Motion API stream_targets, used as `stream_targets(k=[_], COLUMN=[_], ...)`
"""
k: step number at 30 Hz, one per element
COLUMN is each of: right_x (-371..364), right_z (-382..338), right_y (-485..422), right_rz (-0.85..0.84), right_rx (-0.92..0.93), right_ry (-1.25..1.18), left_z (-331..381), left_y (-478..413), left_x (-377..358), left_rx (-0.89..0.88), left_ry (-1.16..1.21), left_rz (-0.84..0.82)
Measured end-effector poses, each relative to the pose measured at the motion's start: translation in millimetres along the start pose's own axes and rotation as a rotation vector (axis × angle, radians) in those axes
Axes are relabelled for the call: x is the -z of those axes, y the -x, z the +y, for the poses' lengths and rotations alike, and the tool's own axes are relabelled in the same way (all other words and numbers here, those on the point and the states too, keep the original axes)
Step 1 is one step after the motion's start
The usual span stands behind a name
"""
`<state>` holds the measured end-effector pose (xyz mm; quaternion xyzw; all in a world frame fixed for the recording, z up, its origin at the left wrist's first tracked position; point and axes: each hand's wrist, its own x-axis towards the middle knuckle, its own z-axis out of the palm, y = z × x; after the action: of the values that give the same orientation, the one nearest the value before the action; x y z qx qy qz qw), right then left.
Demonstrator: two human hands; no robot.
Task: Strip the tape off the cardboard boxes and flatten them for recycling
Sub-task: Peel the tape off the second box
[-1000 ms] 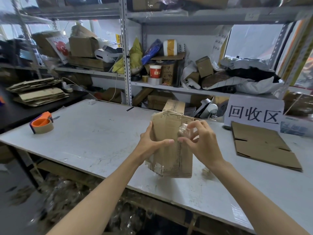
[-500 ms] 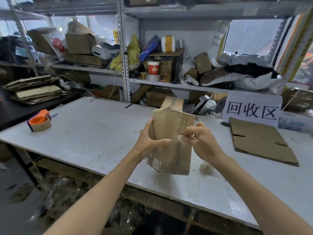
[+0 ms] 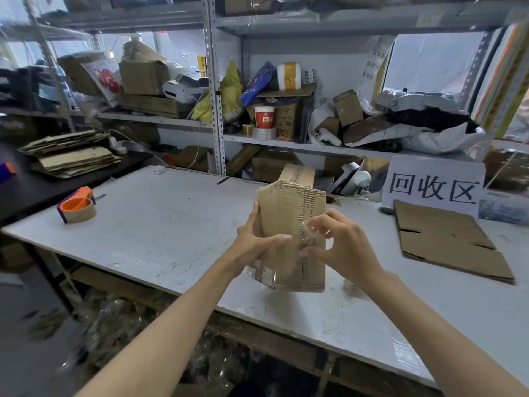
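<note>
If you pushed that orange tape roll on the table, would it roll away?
Probably not. The tape roll seems to lie flat on its side on the table, so it would likely slide. Its orange holder sticks out at one side, which would likely stop any rolling. It looks light enough to push easily.

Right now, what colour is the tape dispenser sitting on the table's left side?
Orange, with a purple edge, holding a tan roll: tape dispenser, clearest in the head view.

Two bare, sleeveless forearms [image 3: 160, 333]

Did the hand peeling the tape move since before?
Yes. The right hand slid down the box, from near its top edge to its middle, pulling clear tape.
</note>
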<state>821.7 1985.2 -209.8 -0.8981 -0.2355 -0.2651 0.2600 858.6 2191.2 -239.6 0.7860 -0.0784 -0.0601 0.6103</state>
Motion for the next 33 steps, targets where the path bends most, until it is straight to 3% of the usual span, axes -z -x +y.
stream_targets(k=[3,6,9,12,16,19,24,29,33], right_x=[-0.2,-3.1,-6.5,-8.5,-12.1,-12.6,1.8,-5.3,-11.5], right_z=[-0.8,1.4,5.5,5.7,6.8,6.4,13.7,12.2,11.5], right_y=[1.6,4.6,8.1,8.1,7.5,3.8,-3.4,3.2,10.1], right_rz=[-0.005,-0.168,-0.300,-0.174,0.016,-0.004,-0.176,0.143,0.092], right_rx=[-0.019,0.035,-0.090,-0.241,-0.253,-0.290,-0.293,-0.259,-0.139], right_ry=[0.086,0.063,-0.057,-0.194,-0.133,-0.206,-0.351,-0.162,-0.185], left_z=[-1.1,-1.7,-2.5,-1.4,-4.2,-5.5,-1.6,2.8,-2.4], left_y=[-1.8,-3.5,-4.5,-4.6,-2.1,-1.3,-3.9,-7.6,-6.0], left_x=[-1.8,-0.9,-2.0,-5.2,-3.1,-5.4,-8.1,-11.6,-8.8], left_rx=[-0.002,0.021,0.042,0.070,0.085,0.067,0.071,0.085,0.113], left_ry=[-0.015,0.064,0.106,0.084,0.046,0.064,0.059,0.063,0.093], left_rz=[0.012,0.089,0.109,0.110,0.073,0.084,0.097,0.060,0.096])
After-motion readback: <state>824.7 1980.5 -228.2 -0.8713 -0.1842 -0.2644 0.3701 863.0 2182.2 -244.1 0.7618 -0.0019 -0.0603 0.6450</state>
